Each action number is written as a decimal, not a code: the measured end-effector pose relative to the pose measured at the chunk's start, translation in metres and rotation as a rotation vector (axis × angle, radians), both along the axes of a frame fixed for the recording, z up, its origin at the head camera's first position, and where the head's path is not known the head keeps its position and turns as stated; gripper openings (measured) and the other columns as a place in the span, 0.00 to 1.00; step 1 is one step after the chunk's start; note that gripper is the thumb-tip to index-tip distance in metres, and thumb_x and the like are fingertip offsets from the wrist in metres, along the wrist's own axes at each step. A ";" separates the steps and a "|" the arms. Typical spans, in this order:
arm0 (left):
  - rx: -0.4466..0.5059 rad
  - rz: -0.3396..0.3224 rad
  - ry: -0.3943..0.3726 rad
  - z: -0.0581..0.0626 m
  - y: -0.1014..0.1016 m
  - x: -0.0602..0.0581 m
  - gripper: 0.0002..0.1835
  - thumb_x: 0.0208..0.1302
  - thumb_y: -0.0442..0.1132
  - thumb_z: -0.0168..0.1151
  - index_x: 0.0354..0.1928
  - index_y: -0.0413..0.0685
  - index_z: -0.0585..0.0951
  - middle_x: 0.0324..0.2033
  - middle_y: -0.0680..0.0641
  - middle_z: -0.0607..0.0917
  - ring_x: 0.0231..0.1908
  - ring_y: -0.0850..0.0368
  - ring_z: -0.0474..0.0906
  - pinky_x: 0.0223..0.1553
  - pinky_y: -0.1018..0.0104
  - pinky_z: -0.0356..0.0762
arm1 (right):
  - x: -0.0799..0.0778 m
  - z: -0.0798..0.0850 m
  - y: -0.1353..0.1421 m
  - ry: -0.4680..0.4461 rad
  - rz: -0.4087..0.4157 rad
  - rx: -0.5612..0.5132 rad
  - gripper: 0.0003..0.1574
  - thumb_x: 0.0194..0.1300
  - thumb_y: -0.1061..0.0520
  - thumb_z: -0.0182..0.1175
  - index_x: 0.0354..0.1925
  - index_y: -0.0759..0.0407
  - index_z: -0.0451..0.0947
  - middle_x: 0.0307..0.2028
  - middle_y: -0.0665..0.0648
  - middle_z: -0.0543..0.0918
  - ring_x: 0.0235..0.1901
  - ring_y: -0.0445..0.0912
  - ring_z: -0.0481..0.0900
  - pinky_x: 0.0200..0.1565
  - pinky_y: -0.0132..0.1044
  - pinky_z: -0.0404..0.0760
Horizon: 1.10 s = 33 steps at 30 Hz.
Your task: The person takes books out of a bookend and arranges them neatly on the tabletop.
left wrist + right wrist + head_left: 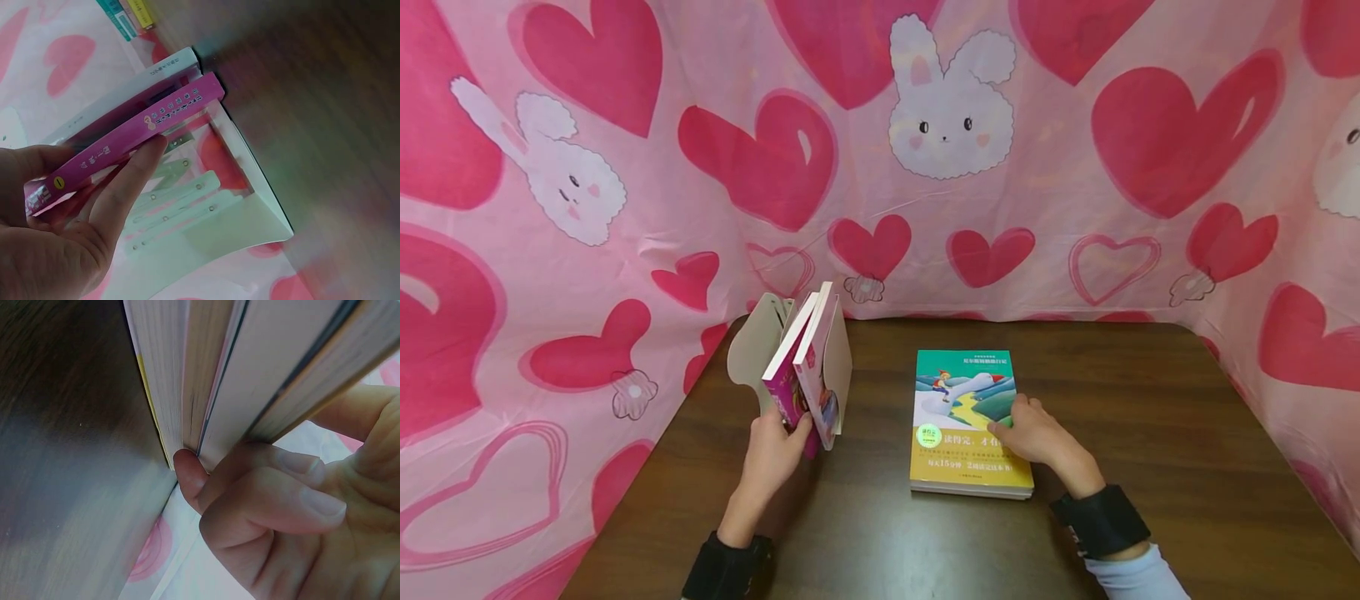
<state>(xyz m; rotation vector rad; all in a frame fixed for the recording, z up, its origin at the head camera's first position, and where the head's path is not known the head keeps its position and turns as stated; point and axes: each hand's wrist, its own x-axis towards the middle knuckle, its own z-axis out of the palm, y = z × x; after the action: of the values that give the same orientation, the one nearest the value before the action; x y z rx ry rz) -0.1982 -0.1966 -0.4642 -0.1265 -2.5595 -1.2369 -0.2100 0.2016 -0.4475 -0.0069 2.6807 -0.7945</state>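
On the left, my left hand (pixel 777 446) pinches a thin magenta book (pixel 128 140) by its spine, fingers on one side and thumb on the other. That book leans inside a cream-white book stand (pixel 842 358). Next to it in the stand is a pale-spined book (pixel 818 367). My right hand (pixel 1037 433) grips the right side of a stack of books (pixel 206 381), its thumb lying over the cover and curled fingers against the page edges. Topmost is a green and yellow book (pixel 962 467) with an illustrated cover.
Both hands work over a dark wooden table (pixel 880 550). A pink cloth (pixel 865 192) with hearts and rabbits hangs behind and at both sides. The stand is near the table's left edge, the stack near its middle.
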 end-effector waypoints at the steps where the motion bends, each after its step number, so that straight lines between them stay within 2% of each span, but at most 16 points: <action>1: -0.004 0.004 0.001 0.000 0.000 0.001 0.25 0.71 0.33 0.68 0.66 0.31 0.76 0.55 0.29 0.85 0.50 0.34 0.87 0.45 0.41 0.86 | 0.000 0.000 0.000 0.001 0.000 0.000 0.54 0.75 0.43 0.63 0.72 0.84 0.51 0.62 0.80 0.67 0.57 0.69 0.72 0.62 0.70 0.73; 8: 0.009 0.011 -0.025 0.004 -0.001 0.005 0.28 0.69 0.35 0.69 0.68 0.33 0.74 0.57 0.29 0.84 0.53 0.30 0.85 0.47 0.38 0.84 | 0.000 0.002 0.001 0.006 0.003 0.000 0.54 0.75 0.44 0.63 0.72 0.84 0.50 0.62 0.80 0.67 0.58 0.70 0.71 0.63 0.70 0.72; 15: 0.035 0.032 -0.033 0.002 -0.002 0.000 0.27 0.70 0.39 0.70 0.67 0.35 0.75 0.57 0.31 0.85 0.54 0.31 0.85 0.50 0.38 0.83 | 0.000 0.002 0.001 0.003 0.003 -0.006 0.54 0.75 0.44 0.63 0.72 0.84 0.51 0.62 0.80 0.67 0.58 0.69 0.71 0.63 0.70 0.72; 20: 0.065 0.021 -0.051 0.001 -0.002 -0.002 0.28 0.71 0.39 0.69 0.68 0.35 0.74 0.58 0.31 0.84 0.55 0.31 0.84 0.51 0.37 0.82 | 0.001 0.001 0.000 -0.003 0.001 -0.013 0.54 0.75 0.43 0.63 0.72 0.83 0.51 0.62 0.80 0.67 0.58 0.70 0.71 0.63 0.70 0.71; 26: 0.061 -0.014 -0.023 0.001 -0.001 -0.003 0.28 0.72 0.38 0.69 0.68 0.36 0.74 0.59 0.31 0.84 0.55 0.31 0.84 0.51 0.37 0.82 | 0.000 0.001 0.001 0.001 -0.006 -0.011 0.54 0.75 0.44 0.63 0.72 0.84 0.51 0.62 0.80 0.67 0.58 0.69 0.71 0.63 0.70 0.72; 33: 0.082 -0.009 -0.022 0.000 -0.001 0.001 0.27 0.72 0.36 0.69 0.68 0.35 0.74 0.59 0.32 0.83 0.56 0.32 0.84 0.52 0.37 0.82 | 0.001 0.000 0.001 0.001 -0.001 -0.013 0.54 0.75 0.43 0.64 0.71 0.83 0.53 0.60 0.77 0.69 0.56 0.67 0.72 0.62 0.69 0.74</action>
<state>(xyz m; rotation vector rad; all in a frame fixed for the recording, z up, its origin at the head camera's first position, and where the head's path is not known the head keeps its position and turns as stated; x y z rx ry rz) -0.1976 -0.1974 -0.4646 -0.1074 -2.5242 -1.3521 -0.2092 0.2026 -0.4472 -0.0089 2.6765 -0.8131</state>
